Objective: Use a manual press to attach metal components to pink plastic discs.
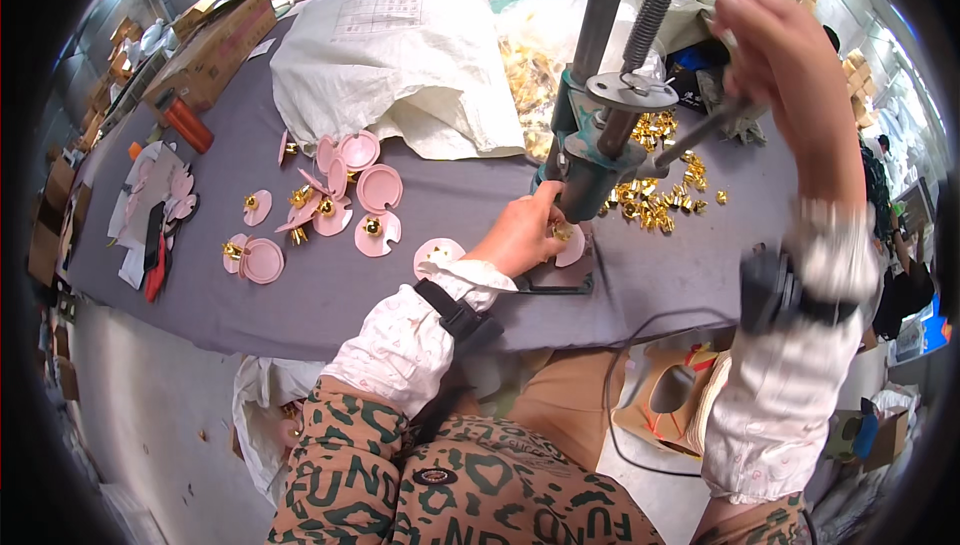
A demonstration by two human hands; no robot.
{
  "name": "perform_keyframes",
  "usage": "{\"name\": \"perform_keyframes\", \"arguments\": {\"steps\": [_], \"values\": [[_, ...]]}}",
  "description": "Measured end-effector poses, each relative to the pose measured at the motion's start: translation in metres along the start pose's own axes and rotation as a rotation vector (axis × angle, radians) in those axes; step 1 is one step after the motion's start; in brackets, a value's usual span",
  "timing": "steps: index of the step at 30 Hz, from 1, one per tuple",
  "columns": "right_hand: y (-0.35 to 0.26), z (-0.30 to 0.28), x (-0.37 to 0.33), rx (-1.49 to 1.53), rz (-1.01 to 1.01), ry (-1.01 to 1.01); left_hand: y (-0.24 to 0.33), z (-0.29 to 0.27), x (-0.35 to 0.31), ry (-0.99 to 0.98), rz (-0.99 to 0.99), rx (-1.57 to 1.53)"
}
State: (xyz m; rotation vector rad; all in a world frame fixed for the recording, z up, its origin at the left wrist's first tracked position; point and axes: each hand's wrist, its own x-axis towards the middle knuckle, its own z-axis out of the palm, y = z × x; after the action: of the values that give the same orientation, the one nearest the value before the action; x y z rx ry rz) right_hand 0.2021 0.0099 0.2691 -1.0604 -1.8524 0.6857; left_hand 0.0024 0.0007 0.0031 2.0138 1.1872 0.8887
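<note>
My left hand (522, 235) is closed on the edge of a pink disc (570, 248) with a gold piece on it, under the ram of a green hand press (597, 160). Its fingers partly cover the disc. Raised high on the right, my right hand (765, 40) is wrapped round the end of the press lever (705, 133), somewhat blurred. Beside my left wrist lies another pink disc (438, 257). Farther left, several pink discs (380, 189) lie in a loose group, some with round gold fittings (373, 228). A heap of small gold fittings (655, 207) is right of the press.
A white woven sack (400, 65) lies behind the discs, with a clear bag of gold parts (530, 75) beside it. Far left are a cardboard box (210, 50), a reddish-brown bottle (187, 123) and red-black scissors or pliers (156, 260). A black cable (612, 395) hangs off the front edge.
</note>
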Motion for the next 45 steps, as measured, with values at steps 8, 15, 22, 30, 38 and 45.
{"name": "perform_keyframes", "arguments": {"steps": [8, 15, 22, 30, 38, 45], "values": [[0.091, 0.069, -0.210, -0.274, -0.559, 0.116, -0.001, 0.005, -0.001, 0.043, 0.047, 0.008], [0.060, 0.052, -0.186, -0.259, -0.479, 0.042, 0.009, -0.001, -0.006, 0.018, -0.031, 0.035], [-0.013, 0.006, -0.014, -0.004, -0.010, 0.025, 0.002, 0.024, -0.014, 0.250, -0.051, 0.068], [0.012, -0.010, 0.046, 0.026, 0.120, -0.060, -0.003, 0.007, -0.052, 0.452, -0.149, -0.135], [0.010, -0.003, 0.037, -0.060, 0.058, -0.025, -0.010, -0.096, -0.083, -0.308, -0.358, 0.626], [0.007, -0.008, 0.027, -0.013, 0.047, -0.069, -0.009, -0.140, -0.160, -0.270, -0.372, 0.470]]}}
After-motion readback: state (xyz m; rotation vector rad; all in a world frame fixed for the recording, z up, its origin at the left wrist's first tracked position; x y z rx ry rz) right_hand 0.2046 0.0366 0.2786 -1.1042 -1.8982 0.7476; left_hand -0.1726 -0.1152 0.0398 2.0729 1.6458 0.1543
